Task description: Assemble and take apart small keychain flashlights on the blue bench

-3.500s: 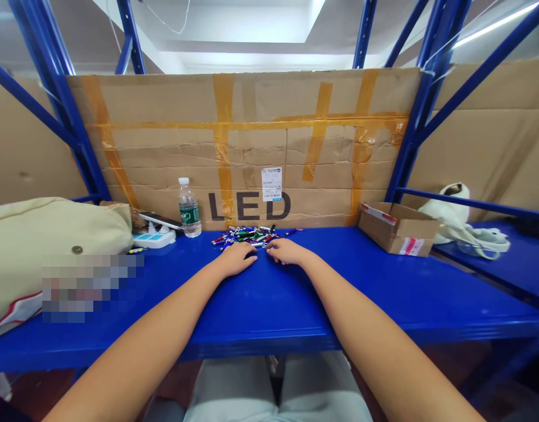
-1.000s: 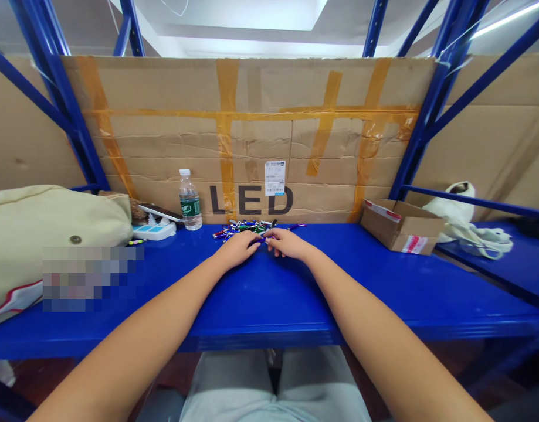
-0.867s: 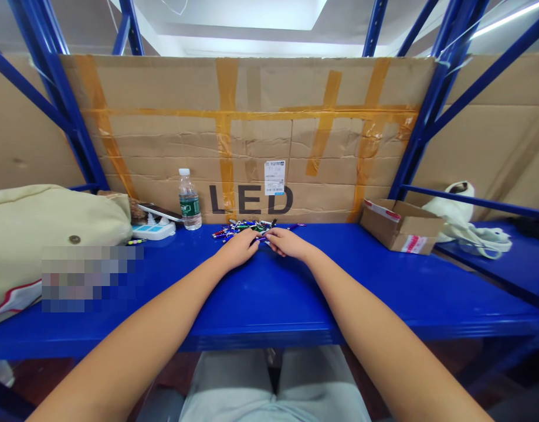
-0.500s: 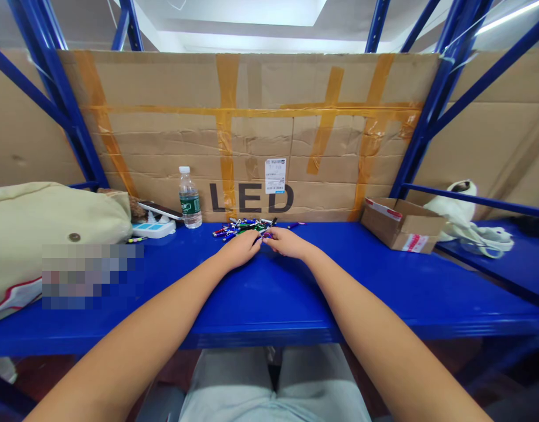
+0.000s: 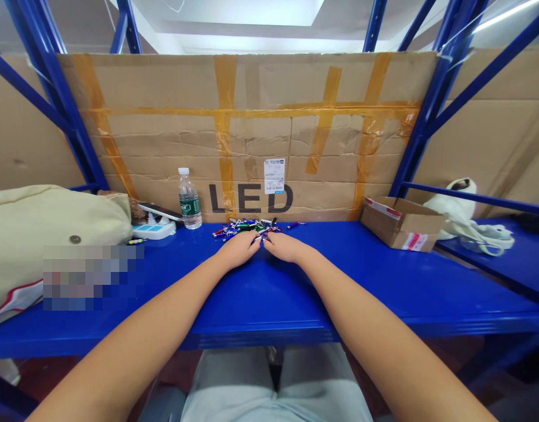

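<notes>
Both my arms reach forward over the blue shelf (image 5: pixel 269 293). My left hand (image 5: pixel 239 248) and my right hand (image 5: pixel 283 246) meet fingertip to fingertip at the near edge of a heap of small coloured pen-like items (image 5: pixel 247 227). The fingers of both hands are curled together around one small purple and silver item (image 5: pixel 261 237) between them. The heap lies against the taped cardboard sheet marked LED (image 5: pixel 250 198).
A water bottle (image 5: pixel 189 199) stands left of the heap, beside a phone (image 5: pixel 160 211) on a white power strip (image 5: pixel 153 229). A cream bag (image 5: pixel 44 234) fills the left end. An open cardboard box (image 5: pixel 401 223) sits at the right, a white bag (image 5: pixel 465 220) beyond it.
The hands have drawn closer together at the heap's edge, from resting apart to pinching one small item between them. The camera has tilted slightly.
</notes>
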`<action>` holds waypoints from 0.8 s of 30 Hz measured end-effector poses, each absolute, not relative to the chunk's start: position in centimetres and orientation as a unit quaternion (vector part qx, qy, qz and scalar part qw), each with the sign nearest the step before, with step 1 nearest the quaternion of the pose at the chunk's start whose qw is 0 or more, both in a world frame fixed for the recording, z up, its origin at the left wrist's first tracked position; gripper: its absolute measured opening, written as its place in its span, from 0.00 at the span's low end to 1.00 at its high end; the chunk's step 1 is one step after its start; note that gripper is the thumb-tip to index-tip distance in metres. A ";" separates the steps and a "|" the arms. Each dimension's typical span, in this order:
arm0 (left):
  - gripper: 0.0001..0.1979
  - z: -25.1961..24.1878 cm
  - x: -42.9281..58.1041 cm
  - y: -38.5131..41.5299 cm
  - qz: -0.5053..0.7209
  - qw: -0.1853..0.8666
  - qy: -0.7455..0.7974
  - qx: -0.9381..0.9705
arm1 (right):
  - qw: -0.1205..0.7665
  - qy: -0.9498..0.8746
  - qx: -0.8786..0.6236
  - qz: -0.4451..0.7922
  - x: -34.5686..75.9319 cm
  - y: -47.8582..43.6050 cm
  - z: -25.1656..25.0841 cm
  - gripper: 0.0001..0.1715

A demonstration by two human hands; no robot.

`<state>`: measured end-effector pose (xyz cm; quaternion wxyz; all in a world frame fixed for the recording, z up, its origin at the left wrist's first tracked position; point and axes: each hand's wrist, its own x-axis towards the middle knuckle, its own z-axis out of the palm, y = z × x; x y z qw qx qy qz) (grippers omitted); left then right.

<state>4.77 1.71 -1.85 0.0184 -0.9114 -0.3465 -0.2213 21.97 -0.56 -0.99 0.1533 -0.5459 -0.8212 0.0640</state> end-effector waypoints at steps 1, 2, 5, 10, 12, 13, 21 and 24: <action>0.14 -1.8 4.7 1.7 -0.228 0.011 -0.346 -0.910 | 0.144 -0.820 -0.551 0.059 21.9 -0.6 -0.9 0.20; 0.14 -1.8 4.7 1.6 -0.235 0.004 -0.345 -0.909 | 0.137 -0.819 -0.554 0.057 21.9 -0.7 -0.8 0.21; 0.14 -1.6 4.7 1.6 -0.250 -0.010 -0.347 -0.904 | 0.135 -0.827 -0.542 0.061 21.8 -1.0 -0.6 0.21; 0.15 -1.6 4.6 1.6 -0.237 0.000 -0.353 -0.905 | 0.131 -0.835 -0.532 0.048 21.7 -1.2 -0.4 0.19; 0.14 -1.6 4.7 1.5 -0.215 0.016 -0.354 -0.910 | 0.131 -0.830 -0.542 0.032 21.7 -1.0 -0.4 0.18; 0.14 -1.6 4.8 1.3 -0.202 0.027 -0.354 -0.913 | 0.136 -0.827 -0.545 0.025 21.7 -0.9 -0.5 0.17; 0.16 -0.3 5.3 -0.3 -0.163 0.102 -0.370 -0.909 | 0.325 -0.734 -0.525 0.283 21.5 -0.7 -1.2 0.18; 0.16 0.0 5.4 -1.0 -0.148 0.132 -0.377 -0.905 | 0.390 -0.667 -0.502 0.390 21.4 -0.6 -1.1 0.19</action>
